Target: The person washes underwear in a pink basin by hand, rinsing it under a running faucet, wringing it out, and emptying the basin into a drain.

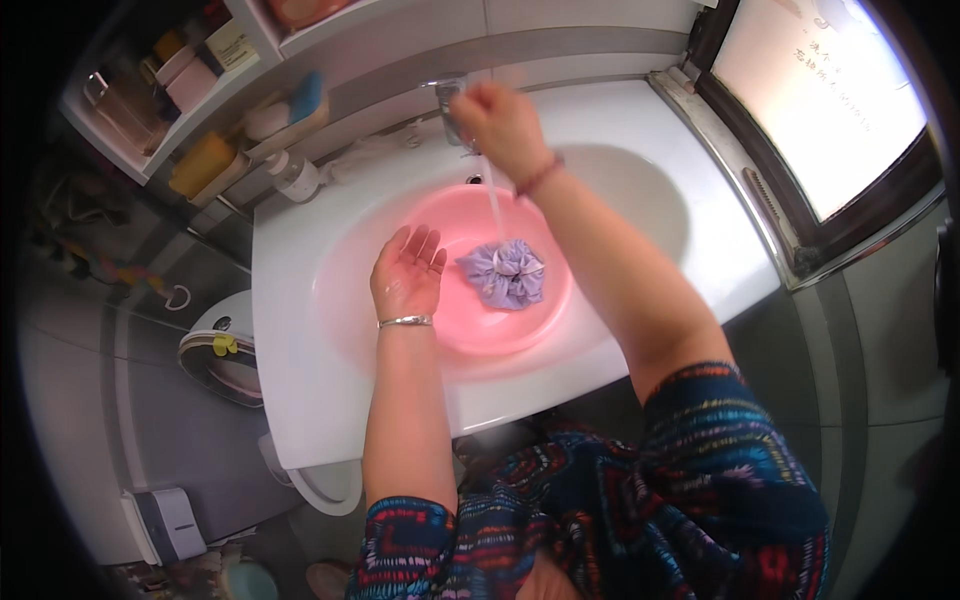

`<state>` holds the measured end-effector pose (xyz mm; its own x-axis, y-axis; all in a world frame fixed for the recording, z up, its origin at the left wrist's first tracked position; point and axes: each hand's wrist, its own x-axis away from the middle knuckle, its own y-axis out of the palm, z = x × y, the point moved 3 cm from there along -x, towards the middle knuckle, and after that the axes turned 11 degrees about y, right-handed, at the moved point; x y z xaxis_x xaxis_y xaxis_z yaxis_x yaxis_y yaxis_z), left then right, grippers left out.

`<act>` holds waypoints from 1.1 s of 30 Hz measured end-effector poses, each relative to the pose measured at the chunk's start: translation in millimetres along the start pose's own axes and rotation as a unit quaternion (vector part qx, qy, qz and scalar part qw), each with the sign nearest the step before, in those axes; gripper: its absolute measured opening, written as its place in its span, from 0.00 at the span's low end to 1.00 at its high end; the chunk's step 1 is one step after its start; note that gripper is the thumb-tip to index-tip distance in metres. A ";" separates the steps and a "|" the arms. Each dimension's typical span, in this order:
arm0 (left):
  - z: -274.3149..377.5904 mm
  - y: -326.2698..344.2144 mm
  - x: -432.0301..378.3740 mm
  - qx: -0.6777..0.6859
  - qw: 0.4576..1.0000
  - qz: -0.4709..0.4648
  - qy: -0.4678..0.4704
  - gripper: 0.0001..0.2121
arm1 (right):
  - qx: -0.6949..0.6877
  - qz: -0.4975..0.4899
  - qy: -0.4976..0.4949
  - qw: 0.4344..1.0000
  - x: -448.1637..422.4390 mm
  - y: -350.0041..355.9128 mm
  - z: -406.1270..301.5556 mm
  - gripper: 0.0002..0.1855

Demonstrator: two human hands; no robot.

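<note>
Water runs from the chrome faucet [448, 105] into a pink plastic basin [499, 334], which stands in the white washbasin [300, 390]. A wet-looking, gathered lilac cloth [514, 277] lies in the basin below the stream. My left hand [409, 274] is palm up over the basin's left side, fingers apart, holding nothing; a silver bracelet is on the wrist. At the faucet, my right hand [499, 124] is raised with curled fingers, slightly blurred, and a red beaded bracelet on its wrist. Whether it grips the faucet's lever is hidden.
A white bottle [294, 177] stands at the back left of the counter. Wall-mounted soap dishes hold a yellow item [202, 163] and a blue item [306, 96]. Above is a white shelf [214, 97] with toiletries. A comb [761, 195] lies by the window frame at right.
</note>
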<state>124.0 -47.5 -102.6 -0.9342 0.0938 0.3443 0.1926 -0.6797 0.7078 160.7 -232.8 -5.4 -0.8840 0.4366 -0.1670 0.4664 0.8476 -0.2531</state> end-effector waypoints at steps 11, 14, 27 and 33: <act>-57.0 -22.9 -36.7 -0.145 0.988 0.047 -0.021 0.15 | 0.389 -0.231 0.174 0.875 67.8 -1.7 152.7 0.12; -54.5 -16.6 -34.4 -0.240 0.966 0.093 -0.022 0.15 | 0.118 -0.278 0.246 0.921 61.5 -7.9 117.9 0.13; -51.5 -1.8 -38.5 -0.105 0.988 -0.056 0.101 0.11 | -0.326 -0.077 0.302 0.892 36.2 -21.7 135.7 0.08; -28.3 -6.4 -33.5 -0.134 0.962 0.029 0.236 0.09 | -0.520 0.029 0.262 0.813 32.8 -29.0 137.1 0.09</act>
<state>145.6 -66.9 -136.1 -0.9686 -0.2481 0.0143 0.2232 -0.8432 0.4891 122.3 -284.4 -134.1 -0.8806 0.3229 0.3469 0.4699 0.4991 0.7281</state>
